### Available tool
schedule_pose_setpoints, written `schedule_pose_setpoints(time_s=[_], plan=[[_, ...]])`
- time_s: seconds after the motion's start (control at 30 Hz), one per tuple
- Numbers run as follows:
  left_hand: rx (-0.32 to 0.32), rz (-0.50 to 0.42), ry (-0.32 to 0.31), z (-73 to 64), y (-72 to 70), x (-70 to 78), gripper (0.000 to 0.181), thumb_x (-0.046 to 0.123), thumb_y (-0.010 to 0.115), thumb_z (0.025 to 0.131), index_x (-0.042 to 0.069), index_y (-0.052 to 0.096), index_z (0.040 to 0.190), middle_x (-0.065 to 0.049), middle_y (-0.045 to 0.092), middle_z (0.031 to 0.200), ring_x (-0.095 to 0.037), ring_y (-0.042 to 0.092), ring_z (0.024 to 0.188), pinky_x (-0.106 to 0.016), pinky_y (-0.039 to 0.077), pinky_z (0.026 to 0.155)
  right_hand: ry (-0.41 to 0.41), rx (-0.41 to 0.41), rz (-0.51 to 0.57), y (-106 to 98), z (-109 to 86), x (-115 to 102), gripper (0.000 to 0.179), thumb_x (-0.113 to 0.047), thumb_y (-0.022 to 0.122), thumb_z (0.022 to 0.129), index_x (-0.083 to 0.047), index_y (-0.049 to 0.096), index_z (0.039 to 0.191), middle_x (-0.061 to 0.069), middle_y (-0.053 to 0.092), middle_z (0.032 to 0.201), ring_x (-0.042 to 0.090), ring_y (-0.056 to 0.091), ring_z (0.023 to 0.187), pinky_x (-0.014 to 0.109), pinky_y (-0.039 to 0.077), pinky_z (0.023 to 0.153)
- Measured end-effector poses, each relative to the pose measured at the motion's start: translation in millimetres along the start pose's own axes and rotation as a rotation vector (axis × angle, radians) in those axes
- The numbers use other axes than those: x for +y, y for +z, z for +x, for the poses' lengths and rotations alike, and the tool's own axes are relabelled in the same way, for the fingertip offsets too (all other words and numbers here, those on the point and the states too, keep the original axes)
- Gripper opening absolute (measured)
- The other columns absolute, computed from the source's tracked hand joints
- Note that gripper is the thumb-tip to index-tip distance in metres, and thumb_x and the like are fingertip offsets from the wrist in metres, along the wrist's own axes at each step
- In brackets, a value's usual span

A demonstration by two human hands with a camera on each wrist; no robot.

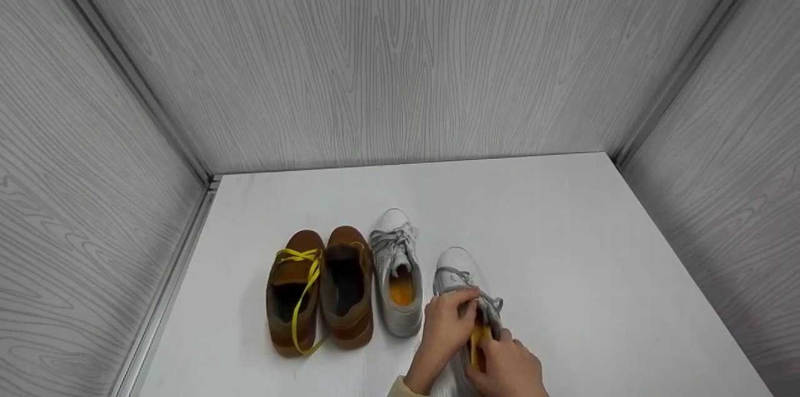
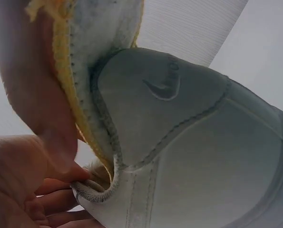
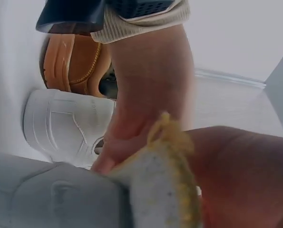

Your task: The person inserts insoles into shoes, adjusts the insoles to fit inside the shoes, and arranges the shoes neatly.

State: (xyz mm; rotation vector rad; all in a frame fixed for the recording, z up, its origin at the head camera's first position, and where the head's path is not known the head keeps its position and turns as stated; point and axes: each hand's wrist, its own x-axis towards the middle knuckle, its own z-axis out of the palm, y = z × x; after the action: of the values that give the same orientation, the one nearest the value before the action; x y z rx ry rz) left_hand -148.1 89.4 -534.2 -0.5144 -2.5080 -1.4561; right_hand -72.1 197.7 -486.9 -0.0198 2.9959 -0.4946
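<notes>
A white sneaker (image 1: 455, 259) with grey laces points away from me in the head view. At its tongue and opening, my left hand (image 1: 449, 322) grips the edge with curled fingers. Lower down, my right hand (image 1: 509, 362) pinches a yellow insole (image 1: 480, 344) at the heel end. Seen in the left wrist view, the insole (image 2: 103, 33) stands up out of the shoe, its pale underside turned to the heel tab (image 2: 146, 95) with a swoosh mark. Frayed yellow threads (image 3: 167, 135) show on its end in the right wrist view. The sneaker's inside is mostly hidden.
Left of the hands stands the matching white sneaker (image 1: 400, 319), its yellow insole lying inside. Beside it are two brown shoes (image 1: 350, 328), the leftmost with a loose yellow lace (image 1: 297, 316). Grained grey panels (image 1: 400, 59) enclose the white table (image 1: 594, 259) at the back and sides.
</notes>
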Motion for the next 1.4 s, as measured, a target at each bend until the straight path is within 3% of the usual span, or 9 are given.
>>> schedule_pose_setpoints(time_s=[0.13, 0.4, 0.6, 0.7, 0.83, 0.93, 1.17, 1.4], plan=[[-0.01, -0.015, -0.015, 0.8, 1.0, -0.2, 0.019, 0.008, 0.069, 0.088, 0.012, 0.08, 0.103, 0.003, 0.075, 0.104, -0.014, 0.069, 0.098, -0.034, 0.054, 0.084, 0.015, 0.015, 0.047, 7.1, 9.4, 1.2, 0.026, -0.025, 0.073, 0.074, -0.013, 0.053, 0.062, 0.003, 0.049, 0.062, 0.021, 0.051, 0.05, 0.043, 0.044, 0.045], [-0.013, -0.023, -0.026, 2.9, 3.1, 0.6, 0.017, 0.009, 0.07, 0.088, 0.012, 0.08, 0.102, 0.005, 0.075, 0.103, -0.012, 0.069, 0.098, -0.034, 0.054, 0.085, 0.039, 0.086, 0.107, 22.3, 29.7, 4.9, 0.021, -0.019, 0.069, 0.078, -0.014, 0.054, 0.064, 0.002, 0.055, 0.061, 0.02, 0.05, 0.051, 0.043, 0.044, 0.047], [-0.009, -0.016, -0.022, 1.6, 1.3, 1.0, 0.018, 0.009, 0.07, 0.087, 0.012, 0.08, 0.102, 0.004, 0.075, 0.103, -0.013, 0.069, 0.098, -0.033, 0.054, 0.084, 0.006, 0.113, 0.108, 19.7, 25.5, 4.0, 0.019, -0.023, 0.07, 0.081, -0.015, 0.057, 0.069, 0.001, 0.055, 0.064, 0.021, 0.054, 0.054, 0.043, 0.045, 0.049], [-0.025, -0.024, -0.041, -0.3, 0.5, 0.5, 0.018, 0.009, 0.069, 0.088, 0.012, 0.08, 0.102, 0.004, 0.075, 0.103, -0.013, 0.069, 0.098, -0.033, 0.054, 0.084, -0.016, 0.089, 0.082, 12.9, 15.5, 2.8, 0.017, -0.026, 0.071, 0.083, -0.012, 0.064, 0.077, 0.007, 0.06, 0.074, 0.027, 0.059, 0.061, 0.046, 0.048, 0.053], [-0.036, -0.029, -0.053, -0.4, -0.3, -0.1, 0.019, 0.01, 0.068, 0.089, 0.012, 0.079, 0.103, 0.005, 0.075, 0.103, -0.012, 0.069, 0.098, -0.033, 0.054, 0.084, -0.041, -0.024, 0.048, 3.7, 5.7, 0.5, 0.03, -0.03, 0.077, 0.077, -0.005, 0.069, 0.091, 0.026, 0.063, 0.1, 0.036, 0.061, 0.069, 0.054, 0.05, 0.057], [-0.032, -0.026, -0.048, 0.0, -0.7, -0.5, 0.019, 0.01, 0.069, 0.089, 0.012, 0.079, 0.103, 0.004, 0.075, 0.103, -0.012, 0.069, 0.098, -0.033, 0.054, 0.084, -0.042, -0.079, 0.076, 1.5, 4.8, -0.1, 0.031, -0.026, 0.077, 0.071, -0.003, 0.068, 0.09, 0.03, 0.061, 0.104, 0.034, 0.059, 0.066, 0.053, 0.05, 0.055], [-0.001, -0.025, -0.036, -0.9, 0.8, -1.9, 0.017, 0.01, 0.07, 0.086, 0.012, 0.08, 0.1, 0.005, 0.075, 0.101, -0.011, 0.069, 0.097, -0.032, 0.054, 0.082, -0.055, -0.02, 0.153, 6.8, 10.8, 5.4, 0.013, -0.016, 0.071, 0.076, -0.008, 0.061, 0.071, 0.018, 0.06, 0.079, 0.028, 0.056, 0.056, 0.048, 0.045, 0.049], [-0.007, -0.033, -0.039, 0.7, 1.1, -1.3, 0.017, 0.01, 0.07, 0.087, 0.012, 0.08, 0.101, 0.005, 0.075, 0.102, -0.011, 0.069, 0.098, -0.034, 0.054, 0.083, -0.077, 0.024, 0.188, 15.0, 20.6, 7.7, 0.007, -0.009, 0.071, 0.079, -0.007, 0.065, 0.078, 0.014, 0.059, 0.077, 0.029, 0.059, 0.061, 0.048, 0.047, 0.053]])
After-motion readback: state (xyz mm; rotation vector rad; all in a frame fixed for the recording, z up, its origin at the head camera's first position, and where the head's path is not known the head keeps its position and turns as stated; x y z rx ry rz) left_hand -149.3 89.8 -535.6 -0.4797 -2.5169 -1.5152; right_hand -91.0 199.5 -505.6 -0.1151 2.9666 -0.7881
